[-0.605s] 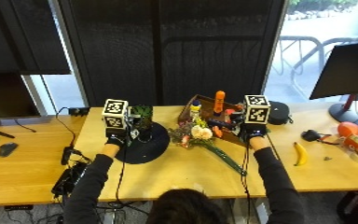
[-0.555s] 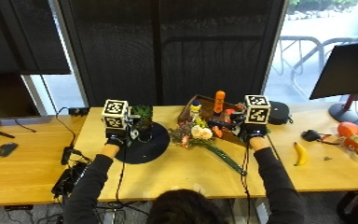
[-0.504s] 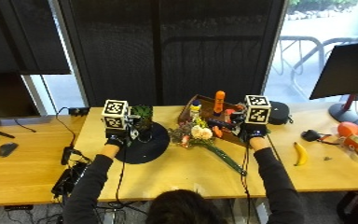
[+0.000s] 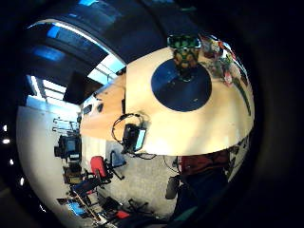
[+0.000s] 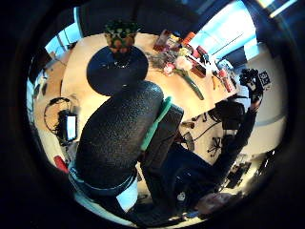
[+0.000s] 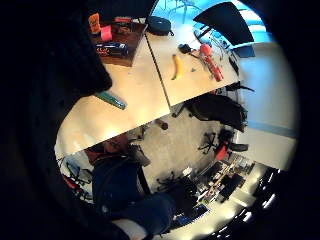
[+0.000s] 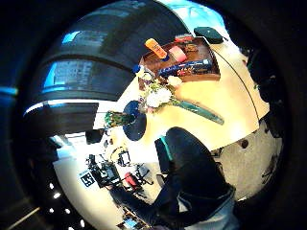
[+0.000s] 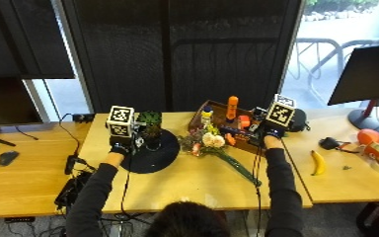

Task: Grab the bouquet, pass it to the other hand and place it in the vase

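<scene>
Both hands unmoved; finger state indeterminable. Bouquet of pale flowers lies between them, green-wrapped stem pointing toward person.

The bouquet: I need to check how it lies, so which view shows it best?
The outside view: the bouquet lies whole on the table, blooms beside the vase. Both thumb-side views show it smaller; the right little-finger view shows only the stem end.

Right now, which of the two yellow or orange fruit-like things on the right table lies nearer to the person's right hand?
The banana. It lies on the table between the right hand and the round orange fruit, which sits farther out beside the monitor stand.
</scene>
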Action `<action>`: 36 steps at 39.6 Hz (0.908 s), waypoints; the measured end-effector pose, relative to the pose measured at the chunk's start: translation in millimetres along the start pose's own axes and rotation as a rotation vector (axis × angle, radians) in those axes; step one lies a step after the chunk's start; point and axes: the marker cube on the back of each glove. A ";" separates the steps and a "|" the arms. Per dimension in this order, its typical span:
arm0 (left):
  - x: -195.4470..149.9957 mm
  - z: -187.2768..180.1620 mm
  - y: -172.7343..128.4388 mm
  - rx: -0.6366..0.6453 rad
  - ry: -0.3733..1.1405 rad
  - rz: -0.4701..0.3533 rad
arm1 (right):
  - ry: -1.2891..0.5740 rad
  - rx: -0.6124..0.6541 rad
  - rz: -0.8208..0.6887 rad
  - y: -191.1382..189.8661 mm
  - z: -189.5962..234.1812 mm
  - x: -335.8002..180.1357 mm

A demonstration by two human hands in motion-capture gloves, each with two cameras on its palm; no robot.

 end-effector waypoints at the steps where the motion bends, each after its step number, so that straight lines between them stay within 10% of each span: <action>1: -1.8 2.2 -1.8 -0.001 0.003 -0.005 | -0.005 -0.009 0.009 -2.4 3.0 -0.5; 21: 12.7 26.8 -5.4 0.055 -0.053 0.058 | -0.011 -0.302 0.161 -42.1 113.1 17.5; 36: 14.7 55.9 -4.8 -0.022 -0.075 0.073 | -0.019 -0.206 0.142 -67.9 232.2 27.3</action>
